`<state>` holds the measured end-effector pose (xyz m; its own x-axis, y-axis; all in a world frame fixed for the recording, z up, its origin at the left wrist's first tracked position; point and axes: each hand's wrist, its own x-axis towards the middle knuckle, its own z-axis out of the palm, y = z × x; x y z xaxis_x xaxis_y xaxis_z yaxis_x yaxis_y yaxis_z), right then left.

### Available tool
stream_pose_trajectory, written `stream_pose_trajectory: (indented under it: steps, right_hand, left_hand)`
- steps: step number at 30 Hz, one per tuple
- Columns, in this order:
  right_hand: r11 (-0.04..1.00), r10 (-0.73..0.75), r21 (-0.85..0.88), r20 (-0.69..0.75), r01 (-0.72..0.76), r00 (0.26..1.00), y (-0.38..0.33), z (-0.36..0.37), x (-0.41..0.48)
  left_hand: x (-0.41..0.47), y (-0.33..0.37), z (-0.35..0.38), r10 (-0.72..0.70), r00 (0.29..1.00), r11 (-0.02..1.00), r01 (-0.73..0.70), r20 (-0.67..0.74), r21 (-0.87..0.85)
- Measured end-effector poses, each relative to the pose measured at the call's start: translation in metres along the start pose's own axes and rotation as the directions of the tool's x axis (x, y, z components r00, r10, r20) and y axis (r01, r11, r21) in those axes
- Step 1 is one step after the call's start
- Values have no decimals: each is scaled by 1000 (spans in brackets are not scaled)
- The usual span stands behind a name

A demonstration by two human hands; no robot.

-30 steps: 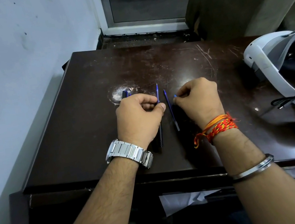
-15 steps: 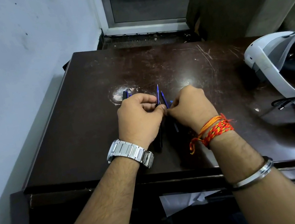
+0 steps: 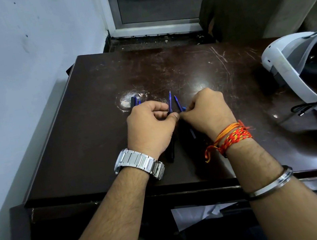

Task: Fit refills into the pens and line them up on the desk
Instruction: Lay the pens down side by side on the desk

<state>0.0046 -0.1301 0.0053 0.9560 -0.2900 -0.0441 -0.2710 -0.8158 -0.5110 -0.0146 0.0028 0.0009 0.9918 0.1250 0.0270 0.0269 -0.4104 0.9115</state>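
My left hand (image 3: 150,125) grips a black pen barrel (image 3: 170,151) that lies on the dark desk (image 3: 96,130). A blue refill (image 3: 170,102) sticks out past its fingers, pointing away from me. My right hand (image 3: 204,112) is pinched shut, fingertips against my left thumb, with a small blue piece (image 3: 184,107) showing at its fingers. A second blue refill (image 3: 178,103) lies just right of the first, its near end hidden under my right hand. Another dark pen with blue parts (image 3: 134,101) peeks out beyond my left hand.
A white headset (image 3: 303,74) sits at the desk's right side, with a black cable (image 3: 306,106) trailing from it. A pale wall runs along the left edge of the desk, and a window frame stands behind it.
My right hand has slid left until its fingertips meet my left thumb, covering the near part of the second refill. My left hand and its pen have stayed put.
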Motion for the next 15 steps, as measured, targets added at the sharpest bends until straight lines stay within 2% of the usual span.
stream_pose_trajectory:
  steps: [5, 10, 15]
  right_hand:
    - [997, -20, 65, -106, 27, 994, -1, -4, -1]
    - [999, -7, 32, -50, 9, 999, 4, -5, 2]
    - [999, 37, 39, -129, -32, 991, 6, -2, 5]
  left_hand:
    - [0, 0, -1, -2, 1000, 1000, 2, 9, 10]
    - [0, 0, -1, -5, 1000, 1000, 5, 21, 0]
    - [0, -1, 0, -1, 1000, 1000, 1, 22, 0]
